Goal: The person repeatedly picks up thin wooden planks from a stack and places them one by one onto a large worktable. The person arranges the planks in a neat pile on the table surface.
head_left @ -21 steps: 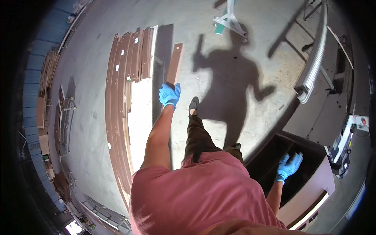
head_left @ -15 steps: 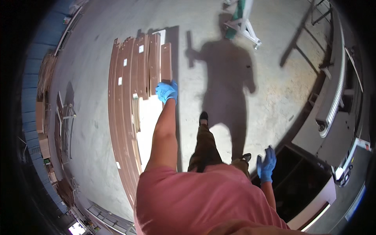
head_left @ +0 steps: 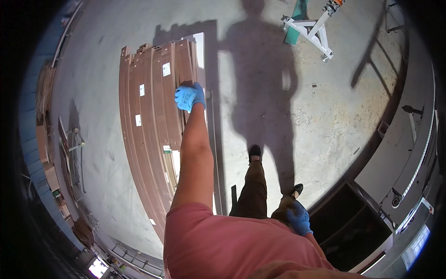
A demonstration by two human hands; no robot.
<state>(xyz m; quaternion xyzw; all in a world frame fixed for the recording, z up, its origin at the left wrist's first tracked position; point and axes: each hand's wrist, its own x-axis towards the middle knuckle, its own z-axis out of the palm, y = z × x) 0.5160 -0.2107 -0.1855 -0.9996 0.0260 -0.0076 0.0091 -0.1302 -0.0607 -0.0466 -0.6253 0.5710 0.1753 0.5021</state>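
My left hand [head_left: 189, 96], in a blue glove, is closed on a brown plank [head_left: 191, 63] at the right side of a stack of long brown planks [head_left: 147, 107]. The hand covers the spot where its fingers meet the plank. Several planks carry white labels. A white panel [head_left: 200, 51] shows at the stack's far right edge. My right hand [head_left: 298, 218], also in a blue glove, hangs low beside my right leg, loosely bent, with nothing visible in it.
A white-legged stand [head_left: 312, 35] with small wheels and a green board [head_left: 296, 28] are at the far side. Close on my right is a dark open box-like cabinet [head_left: 348, 218]. Leaning boards and a rack [head_left: 74, 144] line the left. My shadow falls ahead on the concrete floor.
I have moved forward along the stack. The plank in my left hand has shifted left, up against the other planks. My right hand has dropped from out at the side to my leg.
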